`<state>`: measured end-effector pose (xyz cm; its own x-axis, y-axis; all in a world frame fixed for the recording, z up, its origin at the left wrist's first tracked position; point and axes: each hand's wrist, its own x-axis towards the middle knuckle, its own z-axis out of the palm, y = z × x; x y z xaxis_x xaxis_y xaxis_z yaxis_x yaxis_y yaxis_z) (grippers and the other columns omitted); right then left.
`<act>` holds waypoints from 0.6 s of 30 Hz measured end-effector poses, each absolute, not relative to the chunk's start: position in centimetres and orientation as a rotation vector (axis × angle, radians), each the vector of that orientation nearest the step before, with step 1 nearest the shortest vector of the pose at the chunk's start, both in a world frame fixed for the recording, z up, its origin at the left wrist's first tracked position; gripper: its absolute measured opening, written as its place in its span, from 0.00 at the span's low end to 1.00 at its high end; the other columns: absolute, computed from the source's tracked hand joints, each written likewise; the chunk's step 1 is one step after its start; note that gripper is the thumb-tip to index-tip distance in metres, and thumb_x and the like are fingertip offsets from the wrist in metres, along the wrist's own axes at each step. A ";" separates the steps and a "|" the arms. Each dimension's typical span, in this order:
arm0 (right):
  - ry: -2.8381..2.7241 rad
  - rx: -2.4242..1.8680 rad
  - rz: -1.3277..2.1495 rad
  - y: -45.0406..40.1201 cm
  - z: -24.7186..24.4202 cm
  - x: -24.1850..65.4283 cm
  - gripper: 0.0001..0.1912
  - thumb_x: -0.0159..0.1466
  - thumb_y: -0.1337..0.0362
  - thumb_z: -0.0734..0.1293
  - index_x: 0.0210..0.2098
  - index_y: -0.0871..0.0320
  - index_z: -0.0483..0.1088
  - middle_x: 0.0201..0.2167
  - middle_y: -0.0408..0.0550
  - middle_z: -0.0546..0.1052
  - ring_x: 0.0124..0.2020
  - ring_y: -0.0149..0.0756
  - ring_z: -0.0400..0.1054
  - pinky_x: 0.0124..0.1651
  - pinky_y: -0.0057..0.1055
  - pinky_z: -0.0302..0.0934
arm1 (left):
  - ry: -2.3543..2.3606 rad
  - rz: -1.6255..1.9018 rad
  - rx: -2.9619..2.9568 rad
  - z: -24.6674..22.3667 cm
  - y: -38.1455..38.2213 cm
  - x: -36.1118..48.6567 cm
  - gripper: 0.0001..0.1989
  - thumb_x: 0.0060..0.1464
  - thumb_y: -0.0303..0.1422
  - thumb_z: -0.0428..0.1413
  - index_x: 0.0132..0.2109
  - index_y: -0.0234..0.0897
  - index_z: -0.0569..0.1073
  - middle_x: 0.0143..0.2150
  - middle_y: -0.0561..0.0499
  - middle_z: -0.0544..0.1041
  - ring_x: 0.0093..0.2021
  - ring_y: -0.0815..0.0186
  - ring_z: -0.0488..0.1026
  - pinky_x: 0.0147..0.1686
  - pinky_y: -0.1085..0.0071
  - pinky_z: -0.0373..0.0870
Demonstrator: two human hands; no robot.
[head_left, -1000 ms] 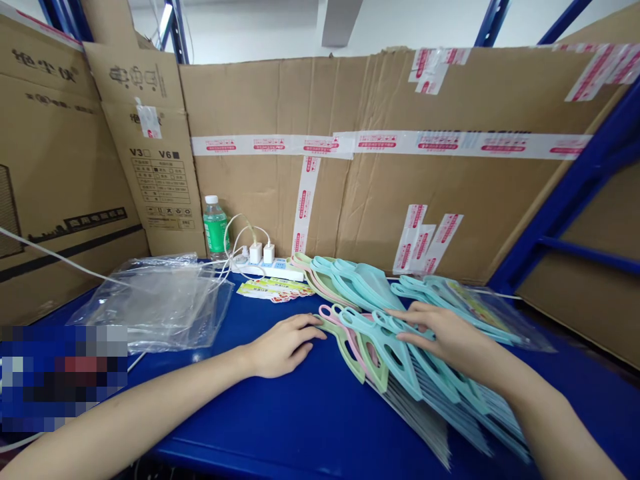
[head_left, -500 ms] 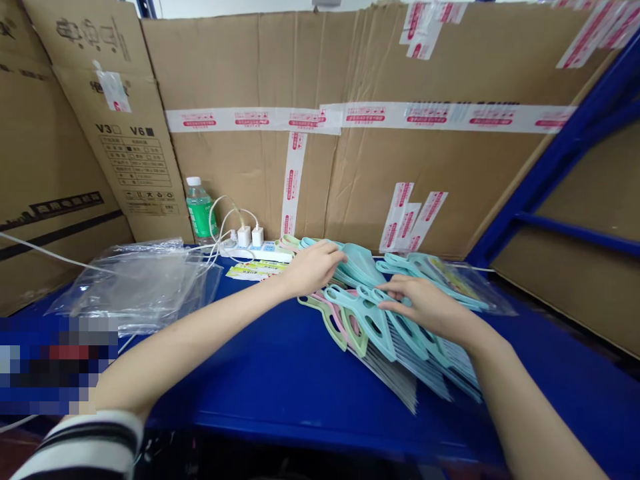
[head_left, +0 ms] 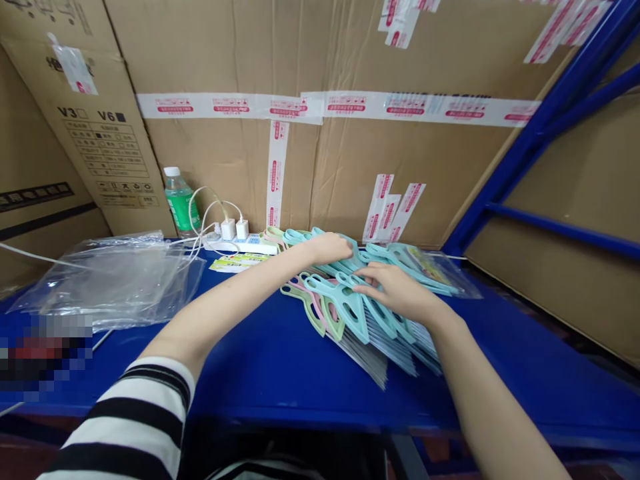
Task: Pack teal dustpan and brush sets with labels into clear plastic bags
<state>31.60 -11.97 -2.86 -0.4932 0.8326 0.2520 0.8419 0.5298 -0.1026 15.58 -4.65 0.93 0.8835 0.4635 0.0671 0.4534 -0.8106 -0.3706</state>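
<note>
A fanned pile of small brooms (head_left: 350,313) with teal, pink and green handles and grey bristles lies on the blue shelf (head_left: 270,360). Behind it sits a second pile of teal dustpans (head_left: 300,238). My left hand (head_left: 330,248) reaches over to that back pile, and its fingers curl on a teal dustpan there. My right hand (head_left: 395,291) rests flat on the teal broom handles, fingers spread. Whether the left hand has a firm hold is hard to tell.
Clear plastic bags (head_left: 110,280) lie at the left. A green bottle (head_left: 179,203), a power strip with chargers (head_left: 235,237) and printed cards (head_left: 235,262) stand at the back. A bagged set (head_left: 435,270) lies right. Taped cardboard (head_left: 350,127) walls the shelf; blue rack beams (head_left: 550,230) run right.
My left hand left the shelf surface and reached forward to the back pile of teal dustpans. My right hand stayed on the broom handles. The camera tilted down and closer.
</note>
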 end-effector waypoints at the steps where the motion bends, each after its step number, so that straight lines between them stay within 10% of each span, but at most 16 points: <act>1: -2.500 -1.400 -0.046 -11.9 -2.9 31.6 0.13 0.64 0.59 0.62 0.40 0.59 0.75 0.29 0.50 0.74 0.31 0.40 0.68 0.35 0.34 0.63 | -0.676 0.032 -2.661 1.2 -5.0 15.0 0.10 0.58 0.20 0.51 0.35 0.31 0.76 0.36 0.43 0.78 0.40 0.60 0.76 0.37 0.68 0.67; 18: -2.384 -1.233 -0.156 -13.0 -3.2 29.3 0.23 0.69 0.52 0.51 0.45 0.55 0.72 0.33 0.53 0.71 0.31 0.42 0.68 0.35 0.37 0.65 | -0.977 -0.128 -2.554 -0.9 -17.1 -6.0 0.16 0.60 0.23 0.43 0.45 0.37 0.74 0.38 0.48 0.76 0.37 0.65 0.73 0.36 0.70 0.70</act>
<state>29.35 -13.05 -3.21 -0.4995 0.7470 0.4387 0.7977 0.5941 -0.1034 -5.99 -17.05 -0.88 0.7512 0.6209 0.2242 0.6577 -0.6748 -0.3349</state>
